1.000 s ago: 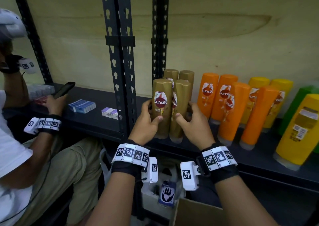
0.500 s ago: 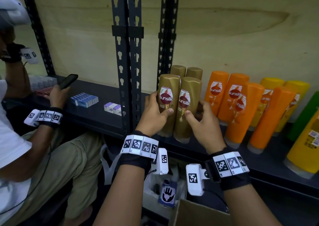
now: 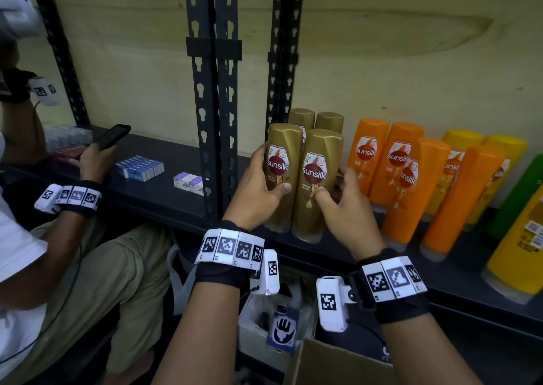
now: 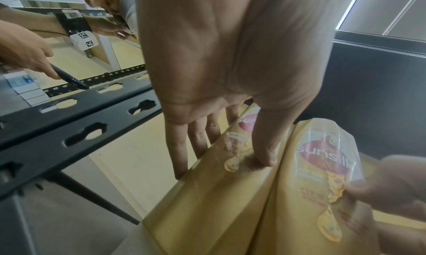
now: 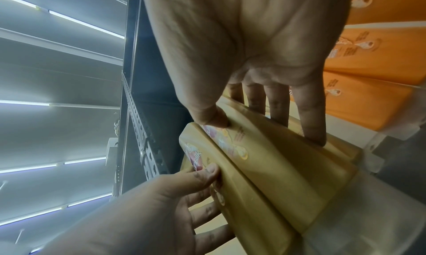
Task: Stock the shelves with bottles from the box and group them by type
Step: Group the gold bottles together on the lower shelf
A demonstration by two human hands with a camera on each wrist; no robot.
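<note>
Squaring up the front pair of gold bottles is what the moment amounts to: compared with a second ago, the right-hand gold bottle [image 3: 316,185] has been turned so its red label faces forward, matching the left-hand gold bottle [image 3: 281,176] beside it. Both are stood upright on the dark shelf [image 3: 164,190], touching each other, with two more gold ones directly behind and the orange bottles [image 3: 382,164] just to the right. That suggests this group is close to tidy, and the box [image 3: 332,364] below can be revisited. The left hand [image 3: 257,192] is wrapped round its bottle, thumb across the label, fingers laid along the far side. The right hand [image 3: 345,196] is clasped on the other, thumb pressed to the front, fingers curled behind.
</note>
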